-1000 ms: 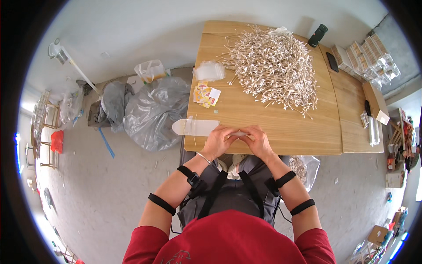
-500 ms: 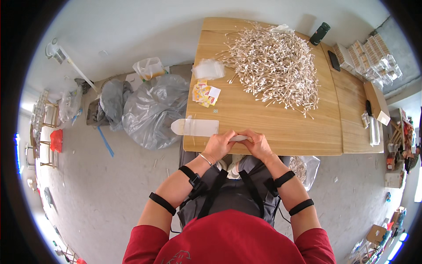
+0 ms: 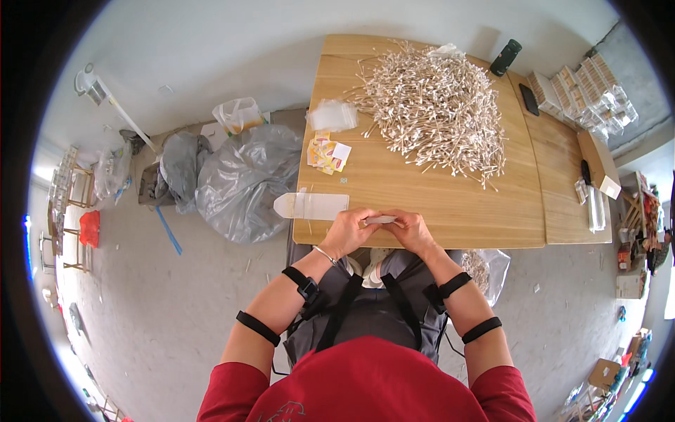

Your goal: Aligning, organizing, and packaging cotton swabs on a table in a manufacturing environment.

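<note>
At the table's near edge, my left hand (image 3: 349,230) and my right hand (image 3: 412,231) are both closed on a small flat white packet (image 3: 380,220). Fingertips pinch its two ends, so its contents cannot be made out. Just beyond my left hand lies a white tray-like sheet (image 3: 320,206) with a rounded end poking past the table's left edge. A big loose heap of cotton swabs (image 3: 436,105) covers the far middle of the table. Along the left edge are a stack of clear plastic bags (image 3: 333,116) and a small pile of yellow-and-white printed cards (image 3: 326,154).
On the wooden table (image 3: 436,211) stand a dark bottle (image 3: 505,58), a phone (image 3: 529,99), stacked packs of swabs (image 3: 594,88) and a cardboard box (image 3: 599,163). Left of it, a large grey plastic bag (image 3: 246,186) sits on the floor. A bag of swabs (image 3: 485,274) is below the near edge.
The white packet has tilted slightly between my fingers, showing more of its flat side. Both hands stay in nearly the same place, and the whole view has shifted a little.
</note>
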A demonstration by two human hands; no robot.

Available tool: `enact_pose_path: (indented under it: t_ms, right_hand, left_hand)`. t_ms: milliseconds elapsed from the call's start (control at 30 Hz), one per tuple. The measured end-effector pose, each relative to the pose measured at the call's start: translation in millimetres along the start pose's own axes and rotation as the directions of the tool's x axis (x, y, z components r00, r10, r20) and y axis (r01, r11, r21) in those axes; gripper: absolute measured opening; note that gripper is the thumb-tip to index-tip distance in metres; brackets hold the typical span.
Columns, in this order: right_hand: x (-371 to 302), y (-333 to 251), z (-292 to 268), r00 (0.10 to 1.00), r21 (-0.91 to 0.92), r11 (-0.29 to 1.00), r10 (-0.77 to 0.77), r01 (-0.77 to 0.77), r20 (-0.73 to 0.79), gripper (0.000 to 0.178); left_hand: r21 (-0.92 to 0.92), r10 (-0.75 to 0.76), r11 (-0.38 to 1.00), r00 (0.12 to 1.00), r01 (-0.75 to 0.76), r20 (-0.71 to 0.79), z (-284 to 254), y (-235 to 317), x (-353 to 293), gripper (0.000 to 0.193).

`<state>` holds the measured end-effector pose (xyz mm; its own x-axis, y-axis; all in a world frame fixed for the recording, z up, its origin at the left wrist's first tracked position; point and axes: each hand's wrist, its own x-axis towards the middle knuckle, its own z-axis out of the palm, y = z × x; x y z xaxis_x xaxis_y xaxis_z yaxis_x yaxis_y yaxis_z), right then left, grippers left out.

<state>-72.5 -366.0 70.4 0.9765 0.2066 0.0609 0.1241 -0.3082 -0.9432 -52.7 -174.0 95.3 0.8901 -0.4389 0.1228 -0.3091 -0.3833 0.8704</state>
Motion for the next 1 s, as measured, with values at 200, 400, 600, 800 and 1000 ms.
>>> enact_pose_path:
  t_ms: [200,400,600,800,1000]
  right_hand:
    - [-1,-5,-1,0.997,-0.016,0.997,0.072,-0.072,0.021,0.026]
    - [-1,-5,4,0.982,-0.107,0.988,-0.122,0.107,-0.147,0.025]
    - [-1,-13,-1,0.969,-0.245,0.954,-0.211,0.175,-0.130,0.022]
    - [-3,-15,-3,0.914,-0.439,0.847,-0.388,0.301,-0.121,0.020]
    - [0,-11,-10,0.814,-0.713,0.547,-0.578,0.439,0.058,0.026]
  left_hand:
    - [-0.021,0.031,0.999,0.999,-0.031,-0.029,2,-3,-1,0.024]
    - [-0.029,0.071,0.997,0.991,-0.075,-0.117,5,-7,-3,0.022]
    - [0.388,0.401,0.873,0.889,-0.297,-0.223,5,-6,0,0.016]
    - [0.534,0.530,0.754,0.834,-0.382,-0.152,2,-5,1,0.017]
    - [0.563,0.566,0.723,0.810,-0.400,-0.151,2,-5,-3,0.023]
